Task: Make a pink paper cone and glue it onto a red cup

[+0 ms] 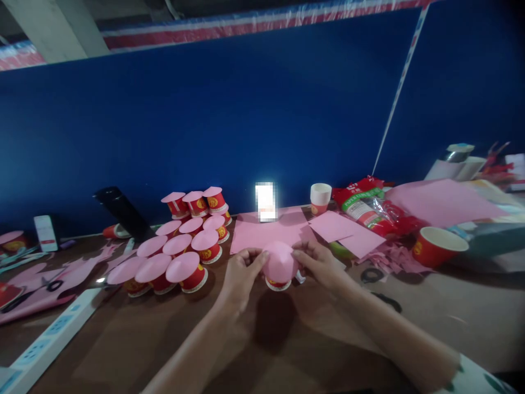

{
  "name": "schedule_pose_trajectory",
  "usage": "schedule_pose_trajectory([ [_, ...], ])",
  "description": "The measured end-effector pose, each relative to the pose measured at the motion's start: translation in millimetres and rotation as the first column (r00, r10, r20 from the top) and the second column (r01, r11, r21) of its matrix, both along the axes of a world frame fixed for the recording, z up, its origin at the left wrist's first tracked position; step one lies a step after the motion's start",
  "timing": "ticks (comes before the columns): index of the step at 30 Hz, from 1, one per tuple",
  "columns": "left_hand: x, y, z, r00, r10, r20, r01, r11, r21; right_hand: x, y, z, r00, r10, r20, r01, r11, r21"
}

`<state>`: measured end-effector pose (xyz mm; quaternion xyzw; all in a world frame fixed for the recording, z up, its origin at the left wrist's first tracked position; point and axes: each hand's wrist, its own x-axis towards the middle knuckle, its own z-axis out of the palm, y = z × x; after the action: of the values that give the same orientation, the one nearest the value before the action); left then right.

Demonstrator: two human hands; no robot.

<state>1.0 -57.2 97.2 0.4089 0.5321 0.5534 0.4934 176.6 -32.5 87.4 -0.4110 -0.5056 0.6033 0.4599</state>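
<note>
A pink paper cone [280,264] rests over an upside-down red paper cup [279,284] at the centre of the table. My left hand [245,272] pinches the cone's left edge between thumb and fingers. On the opposite edge, my right hand [319,265] is closed in a similar pinch. The cup shows only as a red band and white rim below the cone. Just behind lie pink paper sheets [266,232], with a bright phone [266,202] standing on them.
Several red cups with pink tops [182,267] stand in rows at left. A power strip [57,328] lies front left. At right are pink squares [359,235], a red cup bag [369,205], paper scraps, tape [372,275] and an open cup [438,247].
</note>
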Motion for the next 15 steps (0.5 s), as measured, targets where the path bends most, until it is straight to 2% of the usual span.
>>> schedule_pose_trajectory([
  [3,1,20,3.6,0.999,-0.006,0.037,0.006,1.0,-0.02,-3,14,2.3,0.998,-0.038,-0.039,0.038,0.999,-0.004],
  [6,1,30,4.2,0.998,-0.017,0.054,0.02,0.999,-0.05,-8,21,1.5,0.997,-0.04,-0.061,0.04,0.999,-0.005],
  [11,-3,32,-4.7,0.999,-0.02,0.051,0.023,0.997,-0.074,-12,25,-9.2,0.994,-0.056,-0.089,0.055,0.998,-0.013],
  [15,-4,30,-14.4,1.0,-0.012,0.021,0.014,0.997,-0.075,-12,25,-16.1,0.997,-0.064,-0.049,0.064,0.998,-0.01],
])
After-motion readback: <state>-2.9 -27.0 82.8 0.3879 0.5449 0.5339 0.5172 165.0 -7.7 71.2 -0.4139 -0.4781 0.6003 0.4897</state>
